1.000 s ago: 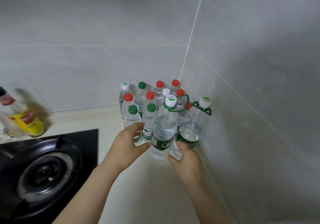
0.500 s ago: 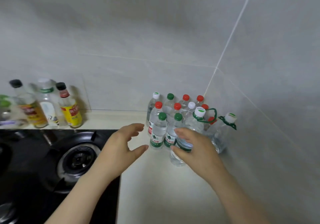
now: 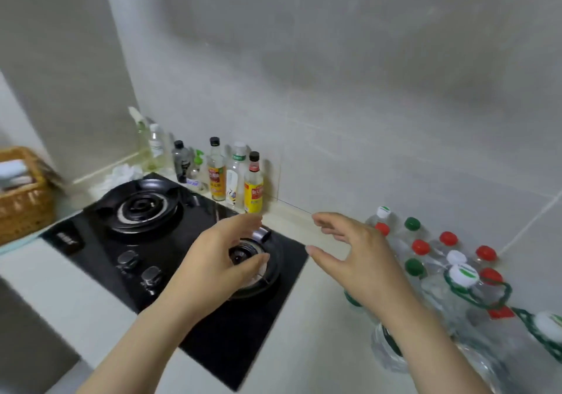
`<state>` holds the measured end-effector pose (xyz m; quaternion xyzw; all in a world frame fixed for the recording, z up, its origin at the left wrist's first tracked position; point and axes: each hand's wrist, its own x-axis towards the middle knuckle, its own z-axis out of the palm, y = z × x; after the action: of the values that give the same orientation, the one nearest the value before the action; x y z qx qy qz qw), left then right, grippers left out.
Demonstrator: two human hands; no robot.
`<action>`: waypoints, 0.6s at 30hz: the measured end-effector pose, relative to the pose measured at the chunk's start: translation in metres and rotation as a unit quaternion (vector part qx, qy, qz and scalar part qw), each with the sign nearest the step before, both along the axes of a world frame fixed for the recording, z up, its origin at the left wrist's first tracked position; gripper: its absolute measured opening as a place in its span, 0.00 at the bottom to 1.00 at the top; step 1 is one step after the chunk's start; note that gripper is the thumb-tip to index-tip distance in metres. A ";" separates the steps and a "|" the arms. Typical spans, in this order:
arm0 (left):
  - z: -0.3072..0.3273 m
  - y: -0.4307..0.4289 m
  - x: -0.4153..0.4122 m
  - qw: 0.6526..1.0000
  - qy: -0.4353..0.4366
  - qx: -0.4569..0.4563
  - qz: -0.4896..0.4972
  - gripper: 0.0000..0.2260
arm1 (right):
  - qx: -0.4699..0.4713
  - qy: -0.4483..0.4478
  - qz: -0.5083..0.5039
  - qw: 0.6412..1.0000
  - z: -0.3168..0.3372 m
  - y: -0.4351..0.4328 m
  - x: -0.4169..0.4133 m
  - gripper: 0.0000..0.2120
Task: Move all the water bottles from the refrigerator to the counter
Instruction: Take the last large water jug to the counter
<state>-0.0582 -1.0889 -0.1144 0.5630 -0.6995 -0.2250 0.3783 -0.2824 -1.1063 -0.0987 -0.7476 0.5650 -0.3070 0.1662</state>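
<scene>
Plastic water bottles [image 3: 462,276] blurry, partly off-frame

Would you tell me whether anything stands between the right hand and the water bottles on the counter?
Nothing visible does: the right hand hovers open and empty just beside the water bottles on the counter.

Only one camera here, worn on the person's head (wide-angle, so the upright wall edge on the left leans over). It looks forward and down from the bench's [image 3: 319,326] front edge, turned a bit left toward the back wall [image 3: 365,89]. It's near: the bench fills the lower half of the picture. The stove [image 3: 143,211] sits left of centre, the water bottles [image 3: 462,275] crowd the bench's back right corner, and a basket [image 3: 24,205] clips the left edge.
</scene>
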 end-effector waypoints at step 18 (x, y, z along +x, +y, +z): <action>0.037 0.224 0.169 0.934 -0.052 -0.012 0.354 0.24 | -0.075 0.056 0.350 0.932 0.045 0.077 0.230 0.23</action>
<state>0.1112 -0.8653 -0.0778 0.7802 -0.4767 -0.0382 0.4033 -0.0527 -1.0292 -0.0535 -0.9242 0.2516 -0.2286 0.1740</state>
